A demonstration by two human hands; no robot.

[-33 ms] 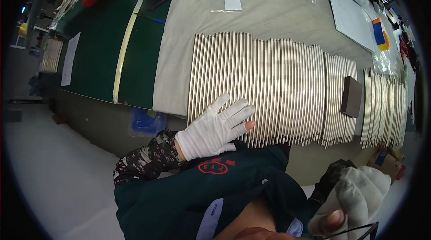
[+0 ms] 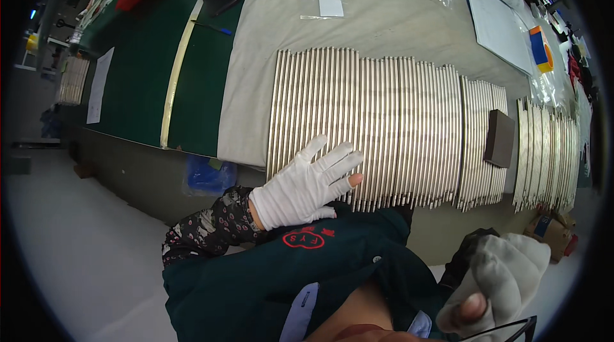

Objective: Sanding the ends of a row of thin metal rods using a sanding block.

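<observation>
Rods, long, thin, round and of shiny silver metal, lie side by side on a pale beige cloth table cover. They form 2 sets: a wide set in the middle and a narrower set at the right, with a slim gap between. A dark brown rectangular block rests on the right end of the wide set. The left hand, gloved in thin white fabric with 1 bare fingertip, lies flat over the lower left part of the wide set, fingers spread. The right hand, gloved in greyish-white fabric with 1 bare tip showing, is raised at lower right, well apart from the rods; its fingers curl inward, and I cannot tell whether they pinch anything. A slim blue pen lies on the dark green tabletop at left. An orange and blue ring-shaped tape roll sits at far right.
</observation>
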